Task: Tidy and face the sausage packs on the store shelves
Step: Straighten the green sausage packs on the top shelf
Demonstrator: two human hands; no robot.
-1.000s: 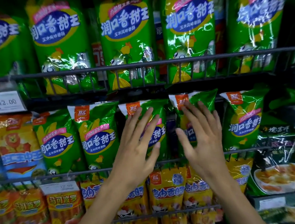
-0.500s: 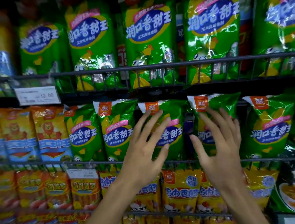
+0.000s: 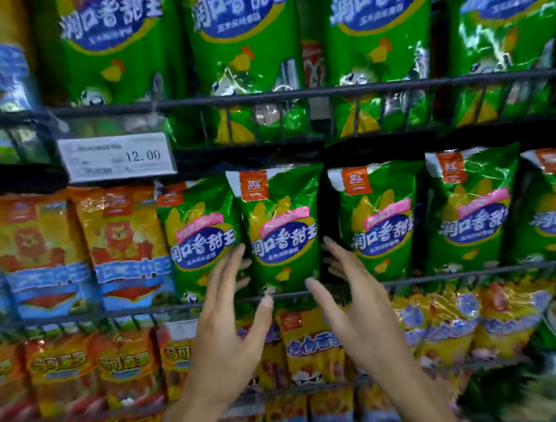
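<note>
1. My left hand (image 3: 226,328) is up at the middle wire shelf rail (image 3: 474,273), fingers straight and spread, thumb out to the right. Holding nothing.
2. My right hand (image 3: 357,311) mirrors it: fingers straight and apart, thumb pointing left, nothing gripped.
3. Between the two hands stands the glossy green foil sausage pack with the blue oval label (image 3: 281,230), upright behind the rail, face forward.
4. Left fingertips (image 3: 238,252) lie at that pack's left edge, in the seam against the neighbouring green pack on the left (image 3: 199,240). Contact or a thin gap, cannot tell (motion blur).
5. Right fingertips (image 3: 330,243) sit in the dark gap between the centre pack and the next green pack to the right (image 3: 381,226).
6. More of the same green packs run on to the right; the top shelf carries larger green bags (image 3: 247,46).
7. Left of the green row: orange-and-blue foil packs with a lion picture (image 3: 123,246).
8. White price tag reading 12.00 (image 3: 117,157) hangs on the upper rail, upper left.
9. Yellow-orange sausage packs (image 3: 310,344) fill the shelf below, behind my hands.
</note>
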